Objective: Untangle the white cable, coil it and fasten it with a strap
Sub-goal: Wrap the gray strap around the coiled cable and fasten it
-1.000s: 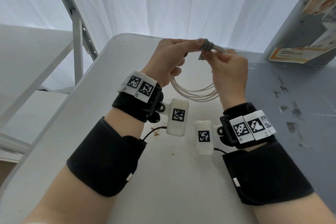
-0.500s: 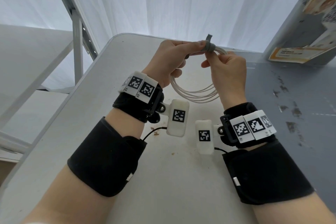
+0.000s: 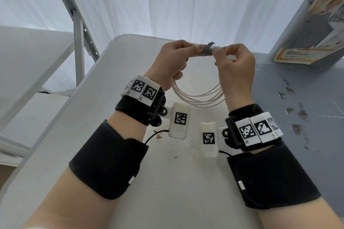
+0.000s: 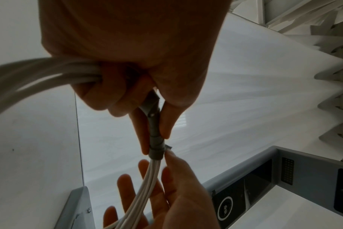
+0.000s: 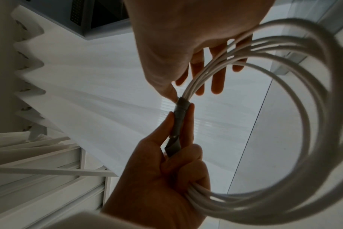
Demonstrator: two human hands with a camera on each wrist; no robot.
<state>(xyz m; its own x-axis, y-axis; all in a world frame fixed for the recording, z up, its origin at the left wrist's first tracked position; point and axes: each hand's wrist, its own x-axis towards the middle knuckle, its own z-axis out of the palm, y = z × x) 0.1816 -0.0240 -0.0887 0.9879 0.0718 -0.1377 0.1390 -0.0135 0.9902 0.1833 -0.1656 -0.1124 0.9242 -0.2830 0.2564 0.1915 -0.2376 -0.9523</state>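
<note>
The white cable (image 3: 199,96) hangs as a coil of several loops above the table, between both hands. A grey strap (image 3: 206,51) is wound round the top of the coil, its short tail sticking up. My left hand (image 3: 200,50) pinches the strapped bundle between thumb and forefinger, its other fingers curled round the loops. My right hand (image 3: 216,50) pinches the strap's right edge with thumb and forefinger. The left wrist view shows the strap (image 4: 156,142) with the cable (image 4: 147,182) below it. From the right wrist, the strap (image 5: 181,108) and the coil (image 5: 296,96) are visible.
The white table (image 3: 111,117) lies below the hands, with a few crumbs near its middle. A grey, stained surface (image 3: 297,98) adjoins it at the right. A grey box with an orange label (image 3: 305,50) stands at the back right. A metal frame (image 3: 78,46) rises at the left.
The strap's tail, held below the bundle by my right hand, has gone round it and now sticks up. My right fingertips have moved up to the strap's right edge.
</note>
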